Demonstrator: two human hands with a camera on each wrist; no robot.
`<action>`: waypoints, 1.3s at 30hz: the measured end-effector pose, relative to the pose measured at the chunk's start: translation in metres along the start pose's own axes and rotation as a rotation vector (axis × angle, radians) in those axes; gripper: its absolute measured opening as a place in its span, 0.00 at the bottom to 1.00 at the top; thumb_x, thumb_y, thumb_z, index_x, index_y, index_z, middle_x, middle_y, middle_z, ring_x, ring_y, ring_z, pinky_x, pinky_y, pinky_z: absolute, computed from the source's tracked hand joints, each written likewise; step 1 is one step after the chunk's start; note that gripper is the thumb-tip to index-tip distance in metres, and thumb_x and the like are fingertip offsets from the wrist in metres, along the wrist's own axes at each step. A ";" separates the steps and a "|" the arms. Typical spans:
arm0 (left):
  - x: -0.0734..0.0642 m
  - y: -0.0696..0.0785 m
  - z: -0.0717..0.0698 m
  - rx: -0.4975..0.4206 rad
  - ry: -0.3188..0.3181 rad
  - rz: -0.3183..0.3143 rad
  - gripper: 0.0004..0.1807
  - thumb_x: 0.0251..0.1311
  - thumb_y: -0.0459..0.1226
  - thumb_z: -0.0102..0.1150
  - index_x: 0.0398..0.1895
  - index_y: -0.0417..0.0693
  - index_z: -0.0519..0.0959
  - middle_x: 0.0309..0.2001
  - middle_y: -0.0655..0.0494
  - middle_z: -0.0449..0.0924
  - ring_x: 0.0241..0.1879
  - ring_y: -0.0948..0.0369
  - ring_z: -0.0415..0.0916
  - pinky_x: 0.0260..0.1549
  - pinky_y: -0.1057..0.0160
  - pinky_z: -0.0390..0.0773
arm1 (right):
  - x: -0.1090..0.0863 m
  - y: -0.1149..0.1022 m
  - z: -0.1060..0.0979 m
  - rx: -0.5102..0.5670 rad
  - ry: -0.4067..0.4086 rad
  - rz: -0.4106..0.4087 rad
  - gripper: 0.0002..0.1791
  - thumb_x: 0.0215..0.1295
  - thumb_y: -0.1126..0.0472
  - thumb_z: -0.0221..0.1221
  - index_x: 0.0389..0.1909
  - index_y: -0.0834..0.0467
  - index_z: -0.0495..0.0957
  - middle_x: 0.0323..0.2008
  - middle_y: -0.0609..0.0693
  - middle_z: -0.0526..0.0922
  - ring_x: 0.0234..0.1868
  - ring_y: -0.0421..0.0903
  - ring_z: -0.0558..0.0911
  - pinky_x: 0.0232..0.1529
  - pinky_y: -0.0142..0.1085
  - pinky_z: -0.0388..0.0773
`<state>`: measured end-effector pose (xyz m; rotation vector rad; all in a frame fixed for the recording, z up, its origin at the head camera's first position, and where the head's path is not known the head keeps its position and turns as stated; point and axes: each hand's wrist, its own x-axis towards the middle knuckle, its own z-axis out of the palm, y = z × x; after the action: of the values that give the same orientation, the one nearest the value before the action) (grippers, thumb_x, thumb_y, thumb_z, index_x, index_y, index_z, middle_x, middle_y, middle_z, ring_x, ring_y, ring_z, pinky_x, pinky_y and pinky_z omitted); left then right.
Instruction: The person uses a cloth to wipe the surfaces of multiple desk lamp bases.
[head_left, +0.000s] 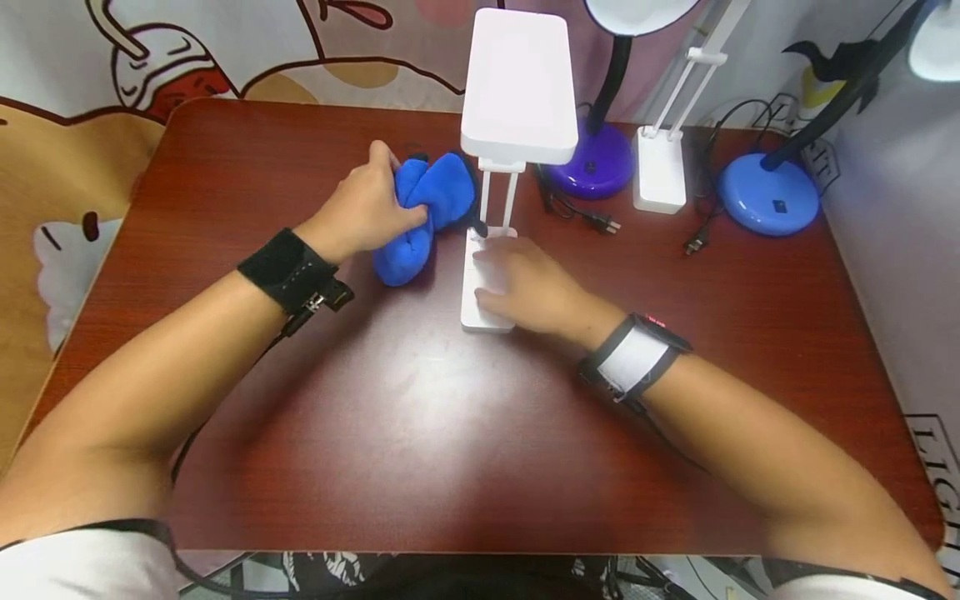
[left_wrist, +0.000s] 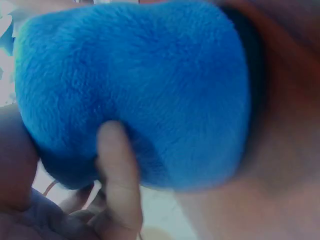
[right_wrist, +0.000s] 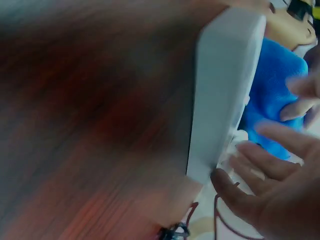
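My left hand [head_left: 360,207] grips a soft blue plush item [head_left: 448,187] [left_wrist: 150,90] with dark edging, its thumb pressed into the pile. The item is bunched just above the table, left of a white desk lamp [head_left: 517,87], and its exact kind is unclear. The lamp stands upright on a narrow white base [head_left: 472,304] [right_wrist: 225,95] with its flat head raised. My right hand [head_left: 536,287] [right_wrist: 275,180], blurred, is at the right side of this base. Its fingers are spread and loosely bent, and the thumb is by the base edge.
Behind the white lamp stand a purple-based lamp [head_left: 592,171], a smaller white lamp [head_left: 660,179] and a blue-based lamp [head_left: 772,196]. Their cords and plugs [head_left: 603,223] lie on the brown table [head_left: 420,450]. Walls border the table at the back and right.
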<state>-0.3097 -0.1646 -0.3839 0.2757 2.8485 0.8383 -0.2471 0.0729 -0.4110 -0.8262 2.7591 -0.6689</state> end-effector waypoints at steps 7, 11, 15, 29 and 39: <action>-0.008 0.019 0.035 0.032 -0.102 0.098 0.35 0.56 0.50 0.68 0.54 0.43 0.58 0.40 0.42 0.76 0.36 0.48 0.81 0.34 0.48 0.83 | -0.012 0.000 0.005 -0.192 -0.092 -0.110 0.47 0.58 0.38 0.66 0.70 0.63 0.65 0.72 0.63 0.60 0.73 0.56 0.57 0.72 0.46 0.52; -0.025 0.025 0.045 0.001 -0.221 0.099 0.32 0.55 0.49 0.68 0.51 0.44 0.61 0.37 0.44 0.77 0.29 0.52 0.83 0.25 0.53 0.84 | -0.012 0.000 0.007 -0.195 -0.078 -0.142 0.45 0.57 0.40 0.68 0.69 0.61 0.66 0.67 0.62 0.65 0.70 0.57 0.62 0.69 0.48 0.61; -0.030 0.026 0.048 -0.025 -0.260 0.086 0.29 0.57 0.48 0.66 0.49 0.43 0.61 0.35 0.44 0.78 0.27 0.53 0.82 0.22 0.56 0.83 | -0.012 0.001 0.007 -0.202 -0.073 -0.133 0.45 0.57 0.40 0.68 0.69 0.61 0.67 0.65 0.62 0.66 0.69 0.58 0.64 0.65 0.50 0.66; -0.032 0.023 0.046 -0.165 -0.336 0.043 0.27 0.58 0.44 0.66 0.49 0.42 0.62 0.38 0.40 0.76 0.16 0.53 0.80 0.15 0.55 0.80 | -0.014 0.002 0.006 -0.209 -0.085 -0.092 0.46 0.58 0.40 0.67 0.71 0.61 0.65 0.70 0.66 0.61 0.73 0.61 0.57 0.69 0.51 0.59; 0.028 -0.004 0.008 -0.118 -0.147 0.161 0.23 0.67 0.38 0.58 0.61 0.38 0.68 0.53 0.41 0.74 0.53 0.49 0.74 0.55 0.49 0.73 | -0.021 0.003 0.016 -0.262 -0.074 -0.109 0.48 0.60 0.39 0.64 0.73 0.63 0.61 0.75 0.63 0.54 0.76 0.58 0.52 0.68 0.51 0.61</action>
<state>-0.3362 -0.1577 -0.3961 0.5328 2.6561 0.9688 -0.2266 0.0808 -0.4250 -1.0372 2.7861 -0.2891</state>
